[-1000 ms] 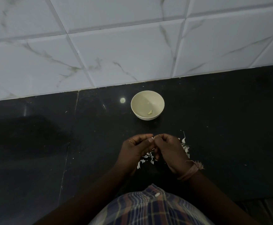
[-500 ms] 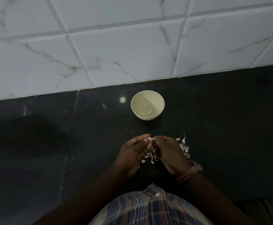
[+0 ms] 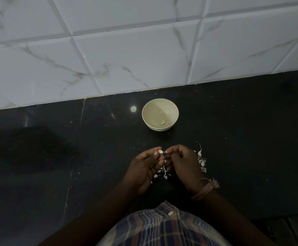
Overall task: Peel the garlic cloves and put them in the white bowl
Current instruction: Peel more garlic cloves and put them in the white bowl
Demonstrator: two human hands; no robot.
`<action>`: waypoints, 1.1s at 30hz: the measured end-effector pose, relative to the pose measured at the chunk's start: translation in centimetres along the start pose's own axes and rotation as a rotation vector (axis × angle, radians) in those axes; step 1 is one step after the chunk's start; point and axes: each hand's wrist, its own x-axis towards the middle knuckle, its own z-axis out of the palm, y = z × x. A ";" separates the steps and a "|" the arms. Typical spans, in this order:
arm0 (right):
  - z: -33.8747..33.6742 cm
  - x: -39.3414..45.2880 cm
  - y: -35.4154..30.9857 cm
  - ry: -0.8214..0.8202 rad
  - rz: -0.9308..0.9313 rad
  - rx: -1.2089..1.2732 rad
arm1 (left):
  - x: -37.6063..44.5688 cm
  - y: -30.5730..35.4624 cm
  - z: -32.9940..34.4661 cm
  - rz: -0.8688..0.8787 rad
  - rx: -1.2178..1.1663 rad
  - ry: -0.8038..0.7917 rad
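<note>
Garlic clove point(image 3: 160, 151), pinched between our left hand point(image 3: 145, 170) and right hand point(image 3: 184, 165): we should strip skin gently over the counter.

White bowl point(image 3: 145, 110), black counter point(image 3: 242, 139)

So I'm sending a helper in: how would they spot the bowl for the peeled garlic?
Find the black counter below the white tiled wall. The white bowl stands near that wall, beyond both hands. It is the only dish, with one peeled clove inside.
</note>
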 end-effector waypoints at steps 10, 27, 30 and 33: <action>0.2 -0.1 0.7 0.013 -0.104 -0.184 | 0.1 0.0 0.0 0.038 0.006 0.022; -0.3 0.0 -0.8 -0.111 0.106 0.184 | -0.1 0.9 -0.2 -0.026 0.111 -0.046; -0.4 0.2 -1.3 -0.149 0.177 0.264 | -0.1 1.0 -0.1 -0.068 0.062 -0.051; -0.4 0.2 -1.2 -0.173 0.232 0.327 | -0.3 0.9 0.0 -0.092 0.056 -0.044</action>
